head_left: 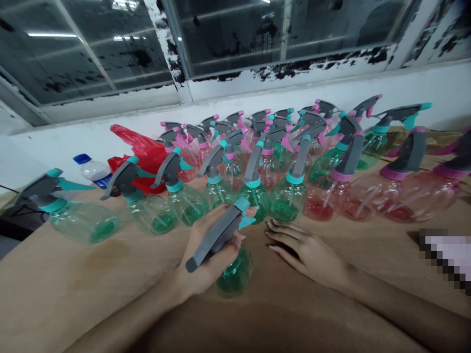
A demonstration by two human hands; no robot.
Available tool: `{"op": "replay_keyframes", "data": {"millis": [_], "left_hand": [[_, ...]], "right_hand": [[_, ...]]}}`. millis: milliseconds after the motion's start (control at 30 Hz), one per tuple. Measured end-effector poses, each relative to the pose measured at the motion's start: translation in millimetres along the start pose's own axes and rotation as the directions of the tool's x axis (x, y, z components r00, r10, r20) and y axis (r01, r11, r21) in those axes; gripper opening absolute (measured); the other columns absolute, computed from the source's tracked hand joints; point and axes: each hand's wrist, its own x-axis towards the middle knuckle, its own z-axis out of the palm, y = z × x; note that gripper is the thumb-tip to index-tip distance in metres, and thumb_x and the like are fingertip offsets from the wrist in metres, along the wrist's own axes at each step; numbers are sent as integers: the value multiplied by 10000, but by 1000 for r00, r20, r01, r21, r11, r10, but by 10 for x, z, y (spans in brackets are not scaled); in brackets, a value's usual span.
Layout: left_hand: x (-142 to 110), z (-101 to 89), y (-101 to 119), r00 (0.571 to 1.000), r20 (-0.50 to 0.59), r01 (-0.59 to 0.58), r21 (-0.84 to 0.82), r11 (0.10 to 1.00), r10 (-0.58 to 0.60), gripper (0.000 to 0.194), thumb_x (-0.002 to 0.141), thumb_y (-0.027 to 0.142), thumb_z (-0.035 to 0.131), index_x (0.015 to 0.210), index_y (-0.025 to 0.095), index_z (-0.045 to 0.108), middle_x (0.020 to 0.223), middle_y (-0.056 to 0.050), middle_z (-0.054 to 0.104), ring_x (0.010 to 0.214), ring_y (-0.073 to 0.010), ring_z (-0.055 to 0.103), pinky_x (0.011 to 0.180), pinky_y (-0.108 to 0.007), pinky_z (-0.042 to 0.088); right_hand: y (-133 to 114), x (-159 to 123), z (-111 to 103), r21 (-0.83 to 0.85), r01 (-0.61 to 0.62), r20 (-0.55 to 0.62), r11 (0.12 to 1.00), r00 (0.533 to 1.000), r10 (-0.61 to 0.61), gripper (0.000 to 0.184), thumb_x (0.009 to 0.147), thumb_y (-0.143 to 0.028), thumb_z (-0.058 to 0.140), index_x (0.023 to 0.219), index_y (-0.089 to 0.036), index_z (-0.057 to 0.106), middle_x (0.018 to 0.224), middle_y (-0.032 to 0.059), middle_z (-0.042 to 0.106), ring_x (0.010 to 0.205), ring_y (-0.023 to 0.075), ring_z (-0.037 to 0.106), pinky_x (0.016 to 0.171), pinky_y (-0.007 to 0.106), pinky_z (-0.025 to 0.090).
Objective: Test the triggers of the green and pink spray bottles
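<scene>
Head view, left hand (202,264) wrapped around neck of green-tinted spray bottle (235,272), fingers pressed closed, fingertips just beside front row of spray bottles (283,206), right hand (305,250) flat on wooden table (73,279), fingers slightly spread, holding nothing, narrow gap between hands

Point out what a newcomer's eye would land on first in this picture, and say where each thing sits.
Rows of plastic spray bottles with teal or pink trigger heads crowd the wooden tabletop. In front of them, the left hand grips a teal-headed spray bottle while the right hand rests open beside it. A red plastic bag stands out behind the bottles at left.
</scene>
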Motion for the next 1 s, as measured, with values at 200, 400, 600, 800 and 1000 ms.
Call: {"op": "replay_keyframes", "data": {"millis": [200,400,600,800,1000], "left_hand": [[-22,-46,-5,997,77,-4,-64,998,9,112,638,164,479,657,212,578,830,-32,652,631,-155,569,669,-300,478],[-6,-28,5,999,49,1,-54,999,1,204,639,181,477,769,212,631,727,-20,605,582,-157,545,612,-298,470],[0,-30,1,998,52,-22,-59,998,25,116,625,153,471,623,218,568,688,-20,564,603,-163,551,592,-290,464],[-10,-21,-26,1000,14,-26,-26,999,27,66,617,176,487,580,228,468,662,-12,501,588,-160,498,570,-294,432],[12,-80,44,993,118,-25,-19,1000,27,137,645,170,451,726,224,547,664,7,492,550,-140,459,545,-276,404]], "right_hand": [[3,1,2,1,-12,14,1000,1000,12,291,914,-274,445,1150,-184,591,1224,62,601,1187,194,495,1009,396,419],[7,2,6,15,7,-19,1000,1000,-7,289,903,-261,463,1156,-204,590,1202,62,615,1171,204,512,988,415,439],[7,5,0,10,-1,-12,1000,1000,1,294,907,-273,452,1160,-209,588,1214,57,608,1171,205,513,984,415,443],[-1,5,-1,4,-7,-7,1000,1000,7,292,908,-270,453,1159,-206,587,1222,59,602,1183,206,501,990,415,438],[7,0,8,-5,7,-23,1000,1000,-7,298,901,-260,465,1171,-204,577,1219,56,605,1172,200,513,985,405,444]]}}
